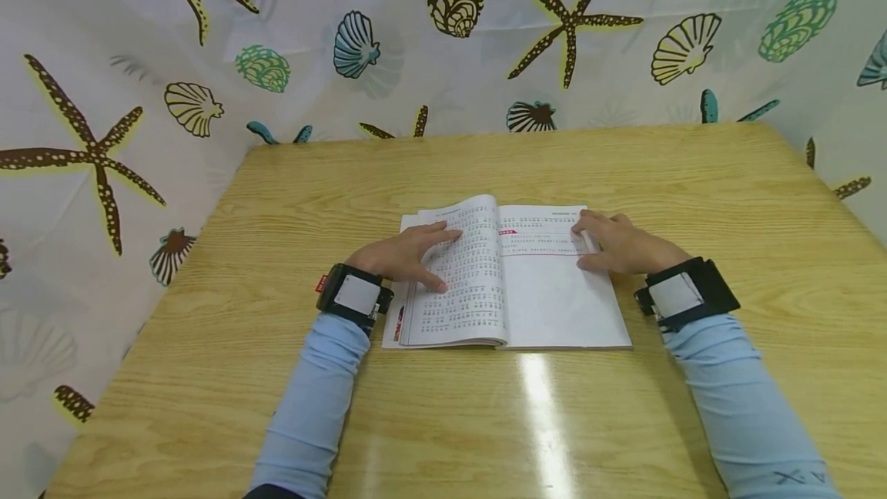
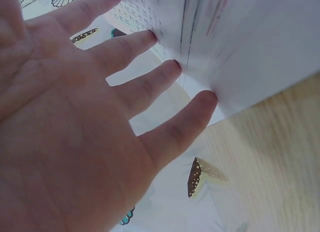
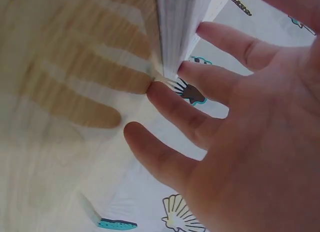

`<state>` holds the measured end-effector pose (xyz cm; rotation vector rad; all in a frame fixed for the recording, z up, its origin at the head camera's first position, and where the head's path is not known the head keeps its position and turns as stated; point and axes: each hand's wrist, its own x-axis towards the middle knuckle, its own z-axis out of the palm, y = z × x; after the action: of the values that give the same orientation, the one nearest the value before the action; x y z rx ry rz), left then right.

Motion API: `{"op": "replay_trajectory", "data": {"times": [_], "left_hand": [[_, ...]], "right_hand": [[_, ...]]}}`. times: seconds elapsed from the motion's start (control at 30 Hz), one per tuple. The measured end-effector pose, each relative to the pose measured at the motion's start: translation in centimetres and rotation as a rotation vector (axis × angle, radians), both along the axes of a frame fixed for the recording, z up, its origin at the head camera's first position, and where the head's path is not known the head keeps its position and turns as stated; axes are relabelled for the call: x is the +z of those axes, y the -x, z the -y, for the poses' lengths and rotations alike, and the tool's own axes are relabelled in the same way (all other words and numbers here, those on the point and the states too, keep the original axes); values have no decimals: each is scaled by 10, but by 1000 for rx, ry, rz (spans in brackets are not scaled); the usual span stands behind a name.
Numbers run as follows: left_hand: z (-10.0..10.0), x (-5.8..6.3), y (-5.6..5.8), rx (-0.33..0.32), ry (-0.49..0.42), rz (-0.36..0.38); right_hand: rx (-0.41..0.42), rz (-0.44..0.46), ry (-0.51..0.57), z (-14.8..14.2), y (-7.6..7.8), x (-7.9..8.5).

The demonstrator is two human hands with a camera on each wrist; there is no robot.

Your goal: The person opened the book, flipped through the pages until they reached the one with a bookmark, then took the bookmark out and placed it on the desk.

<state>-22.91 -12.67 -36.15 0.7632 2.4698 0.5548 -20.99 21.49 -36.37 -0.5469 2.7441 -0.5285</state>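
Note:
An open book (image 1: 554, 303) lies on the wooden table, its left page (image 1: 464, 306) full of printed text and curving up toward the spine. The right page has a few lines at the top, a small red label and a large blank area below. My left hand (image 1: 405, 254) rests on the outer part of the left page, fingers spread. In the left wrist view its fingertips (image 2: 206, 98) touch the paper. At the book's right edge is my right hand (image 1: 620, 243), thumb and fingertips on the page margin. The right wrist view shows relaxed fingers beside the thick page edges (image 3: 175, 35).
The wooden table (image 1: 291, 406) extends around the book on all sides. Behind it and at its sides hangs a white cloth (image 1: 409, 91) printed with shells and starfish. Both wrists wear black straps, above light blue sleeves (image 1: 305, 406).

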Motion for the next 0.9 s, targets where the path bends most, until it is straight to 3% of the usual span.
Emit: {"op": "replay_trajectory", "data": {"times": [0.3,0.9], "left_hand": [[0,0,0,-1,7,-11],[0,-2,2,-1,26,-18]], "right_hand": [[2,20,-75,-5,2,-5],[47,-54,-70,-4,1,-4]]}}
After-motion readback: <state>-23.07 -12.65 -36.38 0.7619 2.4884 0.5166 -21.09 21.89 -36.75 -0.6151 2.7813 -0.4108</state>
